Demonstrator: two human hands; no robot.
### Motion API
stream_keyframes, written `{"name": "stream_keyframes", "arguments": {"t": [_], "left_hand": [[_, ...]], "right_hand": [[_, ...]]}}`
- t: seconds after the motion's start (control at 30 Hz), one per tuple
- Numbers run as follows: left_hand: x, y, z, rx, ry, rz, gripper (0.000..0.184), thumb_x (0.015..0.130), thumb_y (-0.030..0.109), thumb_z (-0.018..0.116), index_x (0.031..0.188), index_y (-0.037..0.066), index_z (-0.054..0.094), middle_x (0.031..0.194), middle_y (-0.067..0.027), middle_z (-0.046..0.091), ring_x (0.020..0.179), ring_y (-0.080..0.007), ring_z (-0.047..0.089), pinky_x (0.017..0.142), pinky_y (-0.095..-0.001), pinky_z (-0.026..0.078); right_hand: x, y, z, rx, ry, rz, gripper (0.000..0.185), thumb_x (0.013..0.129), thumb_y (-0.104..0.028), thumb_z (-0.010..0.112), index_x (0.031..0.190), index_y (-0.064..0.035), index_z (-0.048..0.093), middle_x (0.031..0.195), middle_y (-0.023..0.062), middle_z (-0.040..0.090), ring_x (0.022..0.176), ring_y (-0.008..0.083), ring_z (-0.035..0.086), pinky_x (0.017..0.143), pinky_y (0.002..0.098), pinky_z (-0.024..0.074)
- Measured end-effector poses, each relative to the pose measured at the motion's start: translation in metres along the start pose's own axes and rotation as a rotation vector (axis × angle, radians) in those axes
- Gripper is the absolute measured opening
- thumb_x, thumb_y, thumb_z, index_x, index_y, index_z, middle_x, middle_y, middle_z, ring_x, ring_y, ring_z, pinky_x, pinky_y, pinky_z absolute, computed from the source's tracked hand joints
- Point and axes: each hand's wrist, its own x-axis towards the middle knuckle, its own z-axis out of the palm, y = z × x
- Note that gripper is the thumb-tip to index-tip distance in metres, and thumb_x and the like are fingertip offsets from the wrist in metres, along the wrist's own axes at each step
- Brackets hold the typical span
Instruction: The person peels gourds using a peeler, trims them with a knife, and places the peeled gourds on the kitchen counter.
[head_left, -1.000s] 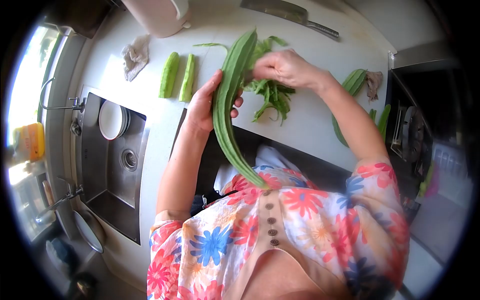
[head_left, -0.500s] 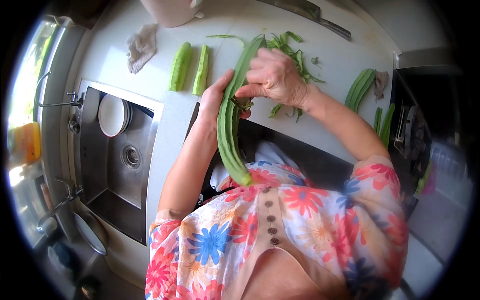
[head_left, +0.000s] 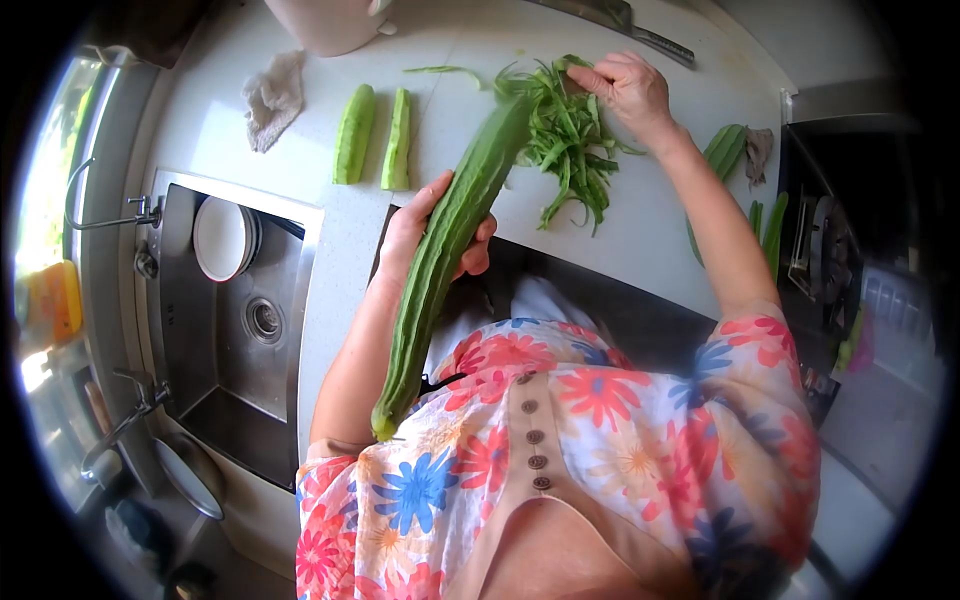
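A long ridged green luffa gourd [head_left: 452, 230] lies slantwise across my left hand [head_left: 408, 232], whose fingers are wrapped round its middle. Its lower end points at the flowered shirt, and its upper end is over the counter. My right hand [head_left: 632, 95] is closed at the upper right edge of a pile of green peelings [head_left: 570, 150]. Whatever its fingers grip is too small or too hidden to make out. Left of the gourd, two peeled pale-green pieces, one thicker [head_left: 354, 135] and one thinner [head_left: 397, 140], lie side by side on the counter.
A steel sink [head_left: 215, 350] with stacked plates [head_left: 222, 238] is at the left. Behind are a crumpled cloth [head_left: 273, 100], a pale mug-like vessel [head_left: 325, 22] and a knife [head_left: 660, 45]. More unpeeled gourd [head_left: 725, 150] lies at the right, by a dark stove [head_left: 830, 230].
My right hand has moved from the gourd up and right to the peelings. The gourd has tilted further, its lower end swinging left and towards my body, still in my left hand.
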Motion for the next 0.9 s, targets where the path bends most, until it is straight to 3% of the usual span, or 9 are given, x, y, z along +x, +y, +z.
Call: {"name": "stream_keyframes", "arguments": {"t": [0.1,0.17,0.3,0.33,0.43,0.5,0.77,0.9], "left_hand": [[0.008,-0.005,-0.001,0.016,0.031,0.03,0.044,0.098,0.041,0.027,0.103,0.007,0.054,0.067,-0.0125,0.052,0.044,-0.0203,0.044,0.046,-0.0318,0.034],[0.012,-0.008,0.007,0.03,0.071,0.031,0.045,0.097,0.042,0.028,0.099,0.006,0.055,0.065,-0.0117,0.051,0.043,-0.0198,0.043,0.045,-0.0311,0.032],[0.026,-0.015,-0.002,0.069,0.05,-0.043,0.047,0.096,0.046,0.029,0.092,0.007,0.056,0.062,-0.0108,0.051,0.04,-0.019,0.041,0.042,-0.0302,0.03],[0.027,-0.019,0.003,0.09,0.128,-0.045,0.046,0.096,0.045,0.03,0.095,0.007,0.055,0.062,-0.0107,0.05,0.038,-0.0184,0.039,0.04,-0.0297,0.03],[0.027,-0.025,0.009,0.021,0.009,-0.039,0.047,0.096,0.047,0.03,0.094,0.006,0.053,0.064,-0.0128,0.052,0.04,-0.0231,0.041,0.039,-0.0325,0.032],[0.025,-0.027,0.012,0.003,-0.026,-0.044,0.046,0.097,0.045,0.028,0.099,0.006,0.053,0.063,-0.0122,0.051,0.041,-0.0204,0.04,0.042,-0.0316,0.034],[0.031,-0.042,0.02,-0.064,-0.143,0.031,0.051,0.097,0.046,0.027,0.114,0.004,0.051,0.067,-0.0135,0.051,0.035,-0.0161,0.038,0.034,-0.0271,0.029],[0.044,-0.043,0.024,-0.085,-0.06,0.083,0.057,0.095,0.053,0.029,0.12,0.005,0.05,0.073,-0.0144,0.051,0.039,-0.015,0.043,0.032,-0.0244,0.032]], "right_hand": [[-0.008,-0.039,-0.009,0.144,-0.093,-0.001,0.048,0.075,-0.05,0.065,0.05,-0.0102,0.055,0.053,-0.0004,0.048,0.056,0.0178,0.047,0.051,0.0326,0.0395],[-0.012,-0.072,-0.011,0.218,-0.149,-0.125,0.05,0.073,-0.052,0.066,0.048,-0.0121,0.051,0.051,-0.001,0.039,0.055,0.0164,0.043,0.051,0.0309,0.0365],[-0.021,-0.096,-0.009,0.253,-0.07,-0.198,0.05,0.072,-0.052,0.066,0.047,-0.0136,0.047,0.053,-0.0016,0.039,0.055,0.0165,0.042,0.052,0.031,0.0346],[-0.021,-0.093,-0.009,0.242,-0.057,-0.214,0.05,0.072,-0.052,0.066,0.047,-0.0139,0.046,0.053,-0.0018,0.039,0.055,0.0165,0.042,0.052,0.031,0.0345],[-0.019,-0.052,-0.01,0.085,-0.068,-0.202,0.048,0.072,-0.052,0.066,0.047,-0.0145,0.047,0.052,-0.0021,0.039,0.055,0.0161,0.042,0.052,0.0307,0.0344],[-0.015,-0.019,-0.006,0.123,0.049,-0.162,0.049,0.072,-0.049,0.068,0.046,-0.0133,0.045,0.051,-0.0024,0.039,0.054,0.0158,0.044,0.051,0.0306,0.0355],[-0.019,0.078,0.0,0.03,0.067,-0.045,0.05,0.075,-0.047,0.067,0.047,-0.0098,0.048,0.049,0.0015,0.041,0.051,0.0201,0.045,0.048,0.0341,0.0377],[-0.016,0.051,-0.018,0.134,-0.054,-0.027,0.049,0.077,-0.046,0.066,0.049,-0.0087,0.052,0.05,0.0018,0.044,0.054,0.0205,0.048,0.052,0.0347,0.04]]}}
